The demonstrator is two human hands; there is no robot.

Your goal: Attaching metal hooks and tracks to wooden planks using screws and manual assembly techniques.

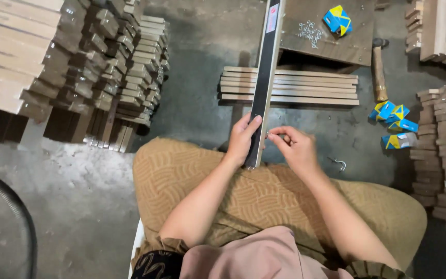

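Black, the slat [262, 82] stands tilted over the lap, its lower end clasped by the left hand [242, 140] with fingers wrapped round it, while the right hand [296, 147] pinches a small metal hook [269, 135] (barely visible) at its edge, above a grey concrete floor [197, 67] stacked with wood strips [290, 86].

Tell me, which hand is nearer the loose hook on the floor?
Right. The right hand sits just left of the hook; the left hand grips the black strip, farther away.

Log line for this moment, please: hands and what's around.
left hand: grips dark slat | right hand: pinches small metal hook at slat edge | floor: loose hook, hammer
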